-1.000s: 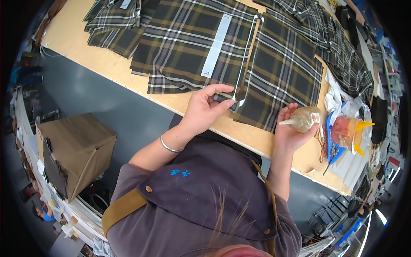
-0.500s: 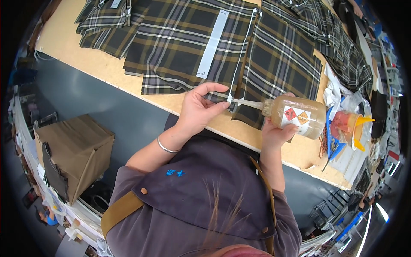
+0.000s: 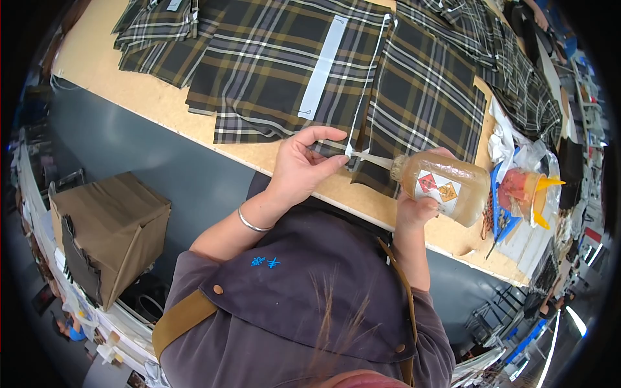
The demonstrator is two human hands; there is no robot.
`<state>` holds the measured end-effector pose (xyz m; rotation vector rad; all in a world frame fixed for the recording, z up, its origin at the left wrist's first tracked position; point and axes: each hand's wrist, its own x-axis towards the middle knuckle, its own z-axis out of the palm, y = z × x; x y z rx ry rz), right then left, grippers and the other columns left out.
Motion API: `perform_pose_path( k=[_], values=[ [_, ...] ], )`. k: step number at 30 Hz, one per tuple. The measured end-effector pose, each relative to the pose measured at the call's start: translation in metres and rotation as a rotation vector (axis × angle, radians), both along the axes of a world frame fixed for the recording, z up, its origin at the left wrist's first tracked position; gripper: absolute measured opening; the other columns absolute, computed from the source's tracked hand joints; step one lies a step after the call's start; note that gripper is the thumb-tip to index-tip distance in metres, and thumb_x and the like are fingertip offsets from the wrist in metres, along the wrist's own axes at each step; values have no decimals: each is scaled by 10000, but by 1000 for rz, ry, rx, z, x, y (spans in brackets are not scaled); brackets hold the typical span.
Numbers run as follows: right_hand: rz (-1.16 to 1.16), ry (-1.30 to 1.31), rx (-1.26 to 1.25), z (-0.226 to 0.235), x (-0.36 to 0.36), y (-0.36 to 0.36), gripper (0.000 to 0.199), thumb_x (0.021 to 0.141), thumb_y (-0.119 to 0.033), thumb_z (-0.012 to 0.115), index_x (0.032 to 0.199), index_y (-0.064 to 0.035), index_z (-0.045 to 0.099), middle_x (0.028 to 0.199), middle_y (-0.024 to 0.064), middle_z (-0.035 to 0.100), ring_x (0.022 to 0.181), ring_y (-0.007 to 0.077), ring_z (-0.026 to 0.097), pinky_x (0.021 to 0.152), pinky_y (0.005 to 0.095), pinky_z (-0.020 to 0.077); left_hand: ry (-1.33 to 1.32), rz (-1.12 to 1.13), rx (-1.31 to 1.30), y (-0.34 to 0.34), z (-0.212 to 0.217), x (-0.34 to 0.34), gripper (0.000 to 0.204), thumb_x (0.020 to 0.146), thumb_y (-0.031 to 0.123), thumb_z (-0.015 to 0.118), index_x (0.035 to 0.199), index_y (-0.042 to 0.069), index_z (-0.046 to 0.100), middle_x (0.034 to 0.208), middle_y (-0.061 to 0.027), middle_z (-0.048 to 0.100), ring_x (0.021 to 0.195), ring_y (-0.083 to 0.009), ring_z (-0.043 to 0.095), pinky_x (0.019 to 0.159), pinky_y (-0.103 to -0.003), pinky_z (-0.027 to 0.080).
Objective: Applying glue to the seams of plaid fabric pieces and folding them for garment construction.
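My right hand (image 3: 417,210) is wrapped round a squeeze bottle (image 3: 469,187) of amber liquid with hazard labels. The bottle lies tilted, its thin pale nozzle (image 3: 375,157) pointing left. That nozzle's tip meets a small white piece (image 3: 349,150) at the near end of a narrow white strip (image 3: 363,97) along the edge of a dark plaid fabric panel (image 3: 259,71). My left hand (image 3: 299,165) rests at this panel's near edge, thumb and forefinger apart beside the tip; its other fingers are partly hidden. A pale blue strip (image 3: 322,68) lies on the panel. A second plaid panel (image 3: 424,97) lies to the right.
More plaid pieces (image 3: 155,39) lie at the far left and far right of the wooden table (image 3: 84,55). Right of the bottle are a blue tray (image 3: 508,223), a reddish tub (image 3: 517,191) with yellow parts and crumpled plastic. A brown covered box (image 3: 113,226) stands left, below the table.
The bottle has swung a little, its base nearer to me, while its nozzle tip stays by the white piece. My left hand has hardly moved.
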<state>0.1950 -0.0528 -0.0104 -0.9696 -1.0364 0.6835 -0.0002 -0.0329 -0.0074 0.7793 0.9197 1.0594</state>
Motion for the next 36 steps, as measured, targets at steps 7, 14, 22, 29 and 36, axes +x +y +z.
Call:
perform_pose_path(
  k=[7,14,22,29,36],
  values=[
    [-2,-46,53,3,0,-1,899,709,-596,742,1322,-58,363,1179,87,474,1040,162,532,820,285,505,-31,-1,9,0,1,0,347,797,-91,662,1124,-11,579,1001,-42,640,758,-64,652,645,-162,512],
    [84,418,98,22,9,1,816,738,-641,676,1226,-39,423,1155,110,485,795,139,558,620,247,482,-27,1,14,-1,-2,-1,340,799,-91,653,1122,-12,578,993,-54,653,748,-58,647,629,-161,503],
    [-159,720,-191,14,8,1,672,840,-614,562,1165,-29,498,972,135,621,520,123,508,389,212,376,1,-43,33,1,1,-4,343,806,-89,650,1132,-25,565,1001,-71,649,809,-121,673,703,-199,546],
    [-113,463,-286,-3,6,-9,613,846,-586,587,1179,-78,508,948,46,635,615,129,567,470,219,419,-43,-13,47,0,0,-2,339,808,-97,642,1128,-22,561,995,-76,647,818,-127,675,713,-204,549],
    [-76,444,-251,1,9,-15,598,847,-577,590,1186,-92,504,960,31,631,691,124,581,502,236,427,-6,-39,42,-1,0,-5,337,808,-94,646,1125,-21,559,998,-72,647,818,-129,675,728,-207,553]
  ],
)
